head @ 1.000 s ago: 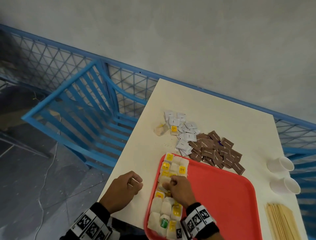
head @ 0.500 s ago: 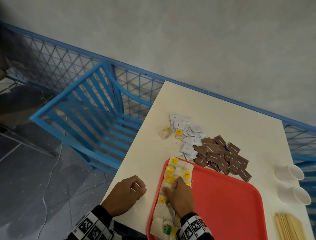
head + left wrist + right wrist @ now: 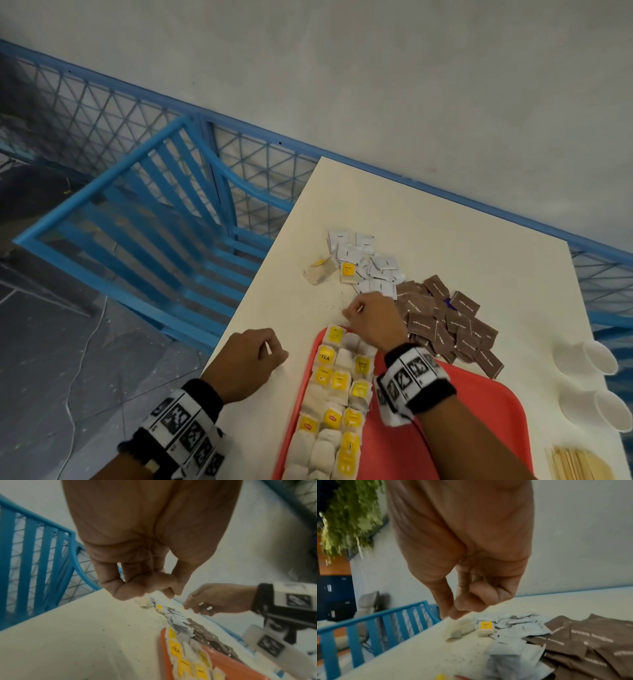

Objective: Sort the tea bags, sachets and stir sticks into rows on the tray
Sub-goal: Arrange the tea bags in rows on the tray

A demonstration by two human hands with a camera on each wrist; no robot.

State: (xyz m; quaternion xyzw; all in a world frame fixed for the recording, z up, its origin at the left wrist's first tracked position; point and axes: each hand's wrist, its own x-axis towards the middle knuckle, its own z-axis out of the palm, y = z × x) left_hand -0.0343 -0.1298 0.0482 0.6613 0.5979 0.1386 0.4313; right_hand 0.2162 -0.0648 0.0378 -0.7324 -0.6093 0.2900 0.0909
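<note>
Tea bags (image 3: 337, 394) with yellow tags lie in rows along the left side of the red tray (image 3: 486, 404). Two loose tea bags (image 3: 320, 270) (image 3: 485, 628) lie on the table beyond it, next to white sachets (image 3: 371, 263) and a heap of brown sachets (image 3: 445, 325). My right hand (image 3: 349, 313) hovers past the tray's far left corner, short of the loose tea bags, fingers curled with nothing in them (image 3: 453, 609). My left hand (image 3: 274, 353) rests on the table left of the tray as an empty fist (image 3: 154, 588). Wooden stir sticks (image 3: 579, 466) lie at the bottom right.
Two white paper cups (image 3: 585, 356) lie on their sides near the table's right edge. A blue slatted chair (image 3: 137, 246) stands left of the table, with a blue mesh fence (image 3: 260, 171) behind. The table's left edge runs close to my left hand. Tea crumbs dot the tabletop.
My right hand has lifted off the rows of tea bags on the tray and moved away from me, past the tray's far corner toward the loose pile. The left hand has stayed put.
</note>
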